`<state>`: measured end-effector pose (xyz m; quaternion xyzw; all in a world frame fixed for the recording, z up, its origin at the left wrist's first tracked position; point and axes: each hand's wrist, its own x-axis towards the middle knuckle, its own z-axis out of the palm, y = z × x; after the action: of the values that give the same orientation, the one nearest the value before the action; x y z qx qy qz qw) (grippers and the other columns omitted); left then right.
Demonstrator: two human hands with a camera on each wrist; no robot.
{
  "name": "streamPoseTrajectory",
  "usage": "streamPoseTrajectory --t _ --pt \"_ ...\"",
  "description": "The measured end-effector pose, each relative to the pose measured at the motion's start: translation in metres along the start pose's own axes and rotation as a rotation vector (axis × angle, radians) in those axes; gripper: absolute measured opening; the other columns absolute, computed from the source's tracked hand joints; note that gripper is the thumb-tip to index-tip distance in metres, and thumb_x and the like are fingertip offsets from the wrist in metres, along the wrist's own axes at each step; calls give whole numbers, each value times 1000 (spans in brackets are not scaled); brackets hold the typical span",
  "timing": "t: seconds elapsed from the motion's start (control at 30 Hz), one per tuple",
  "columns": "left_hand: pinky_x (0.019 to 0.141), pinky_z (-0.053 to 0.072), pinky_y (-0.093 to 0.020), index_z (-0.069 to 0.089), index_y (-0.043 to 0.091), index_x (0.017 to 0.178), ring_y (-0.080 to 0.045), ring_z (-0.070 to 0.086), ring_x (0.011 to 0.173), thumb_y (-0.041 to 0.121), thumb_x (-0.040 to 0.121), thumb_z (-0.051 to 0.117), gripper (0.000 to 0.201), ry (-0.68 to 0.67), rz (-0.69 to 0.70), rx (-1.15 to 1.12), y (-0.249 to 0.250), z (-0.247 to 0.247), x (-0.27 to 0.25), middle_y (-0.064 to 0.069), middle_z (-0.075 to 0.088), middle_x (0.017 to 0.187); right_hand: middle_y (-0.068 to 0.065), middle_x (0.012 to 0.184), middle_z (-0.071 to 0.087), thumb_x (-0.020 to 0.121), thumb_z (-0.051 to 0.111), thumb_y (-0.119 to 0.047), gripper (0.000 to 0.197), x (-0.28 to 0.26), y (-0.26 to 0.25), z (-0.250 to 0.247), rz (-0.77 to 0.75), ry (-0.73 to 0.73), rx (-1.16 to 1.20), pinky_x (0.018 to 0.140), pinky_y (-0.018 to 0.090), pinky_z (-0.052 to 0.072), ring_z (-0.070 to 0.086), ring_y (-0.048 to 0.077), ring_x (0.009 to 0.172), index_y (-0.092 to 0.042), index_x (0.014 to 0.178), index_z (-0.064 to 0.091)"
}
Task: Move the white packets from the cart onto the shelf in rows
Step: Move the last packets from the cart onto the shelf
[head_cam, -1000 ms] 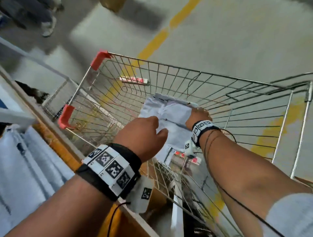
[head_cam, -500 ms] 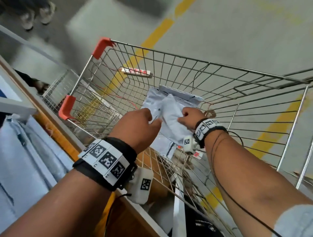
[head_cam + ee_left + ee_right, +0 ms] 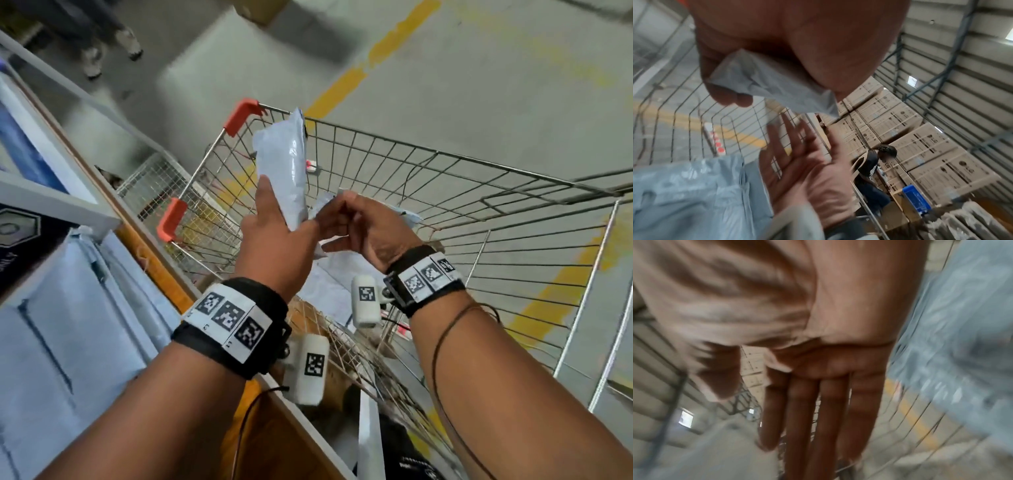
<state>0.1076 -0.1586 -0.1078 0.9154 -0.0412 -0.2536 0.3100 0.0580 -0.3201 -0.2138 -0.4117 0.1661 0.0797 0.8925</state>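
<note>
One white packet [image 3: 284,171] is up in the air above the wire cart [image 3: 445,192], standing nearly upright, gripped at its lower end by the left hand [image 3: 277,246]. The left wrist view shows that hand's thumb and fingers folded around the packet's crumpled bottom corner. More packets [image 3: 329,277] lie flat on the cart's floor under both wrists; they overlap, so I make out perhaps two or three, but the count is unsure. Further pale packets [image 3: 75,329] stand packed side by side on the shelf [image 3: 164,274] at the left, too bunched to count.

Two hands are in view. The left is raised over the cart's near corner with its back toward the head camera. The right hand [image 3: 363,229] is just beside it, fingertips next to the packet's lower edge, palm turned left. The blurred right wrist view shows its four fingers [image 3: 813,410] stretched straight and together, holding nothing.
</note>
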Motion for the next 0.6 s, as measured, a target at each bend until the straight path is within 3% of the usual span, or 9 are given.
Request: streamPoseTrajectory --t 0.03,0.1,0.13,0.2,0.27,0.37,0.47,0.6 --pt "97 62 -54 4 54 167 -37 66 110 50 91 60 94 1 -5 26 -1 -2 1 -15 40 150 17 102 79 108 51 -36 34 8 12 -11 23 133 -191 84 45 59 75 41 97 -13 97 74" --pt "98 59 -49 1 50 169 -35 62 107 52 99 59 91 -23 -16 90 -2 -5 0 -12 36 147 9 92 77 97 59 -31 20 27 47 -46 105 405 -815 81 44 57 73 39 92 -18 88 69" --pt "100 60 -51 0 50 169 -36 61 107 56 100 59 91 -25 -7 117 -2 -7 -2 -14 34 150 8 95 74 93 60 -31 16 32 64 -61 229 445 -1093 83 42 56 70 36 94 -18 92 69" --pt "97 62 -57 -1 57 166 -40 65 107 66 94 56 92 -21 10 144 -2 -8 -4 -17 33 155 16 125 64 91 66 -38 42 37 102 -88 508 440 -1361 97 44 55 65 38 115 -14 125 63" --pt "94 64 -57 -6 62 163 -39 67 103 70 93 55 94 -27 2 160 -2 -7 -4 -17 33 153 20 140 51 87 75 -45 69 37 135 -105 593 399 -1486 104 50 52 58 45 127 -13 142 49" --pt "98 62 -55 -14 58 165 -33 65 101 66 101 55 94 -52 -22 216 -6 -3 -5 -15 31 153 17 136 46 80 83 -45 80 38 170 -115 512 369 -1681 94 55 55 57 44 121 -17 144 43" --pt "95 64 -55 -8 59 165 -35 66 105 70 95 54 94 -54 -10 227 -12 -2 -2 -13 31 155 14 130 48 79 84 -41 79 44 180 -113 459 429 -1807 85 51 56 58 37 113 -20 143 42" --pt "91 65 -55 3 62 163 -38 67 107 72 88 55 91 -58 -12 218 -18 0 1 -8 33 152 15 132 56 88 76 -45 71 53 172 -115 490 491 -1665 94 49 51 58 38 121 -20 144 41"
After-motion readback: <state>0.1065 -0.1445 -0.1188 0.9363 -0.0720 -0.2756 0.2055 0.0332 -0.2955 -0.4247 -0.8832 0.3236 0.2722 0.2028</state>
